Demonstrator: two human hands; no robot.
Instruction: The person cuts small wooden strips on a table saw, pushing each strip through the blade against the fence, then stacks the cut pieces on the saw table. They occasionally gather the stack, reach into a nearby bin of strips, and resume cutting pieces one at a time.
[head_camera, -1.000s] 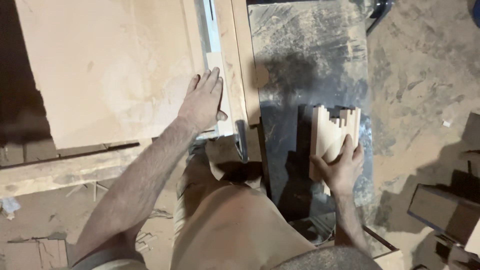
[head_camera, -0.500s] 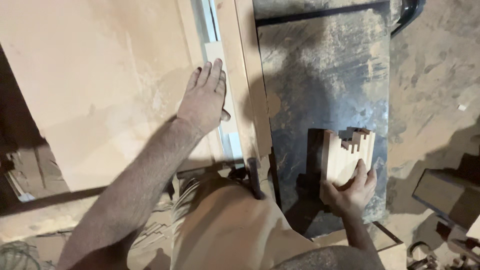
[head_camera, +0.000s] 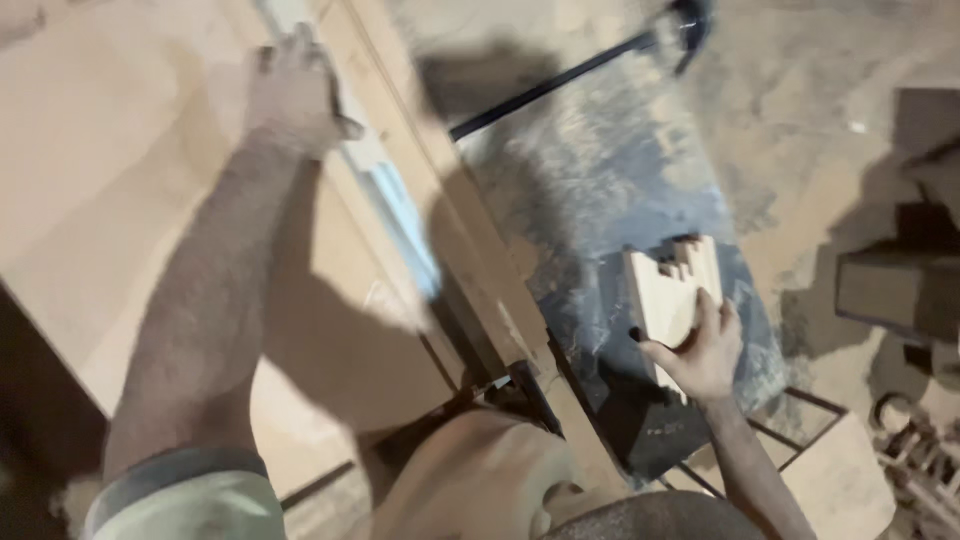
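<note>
Blocks (head_camera: 672, 290) of pale wood, a small stack of thin pieces with stepped, uneven top ends, sit upright in the right hand (head_camera: 700, 350), fingers wrapped around their lower half, over the dusty dark metal table (head_camera: 600, 190). The left hand (head_camera: 295, 90) lies flat, fingers spread open, on the big tan board (head_camera: 120, 180) just beside the wooden rail (head_camera: 440, 220). Pretty blurry shot.

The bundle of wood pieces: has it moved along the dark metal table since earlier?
Cannot tell: the camera swung; the bundle of wood pieces, in the right hand, remains over the dark metal table.
</note>
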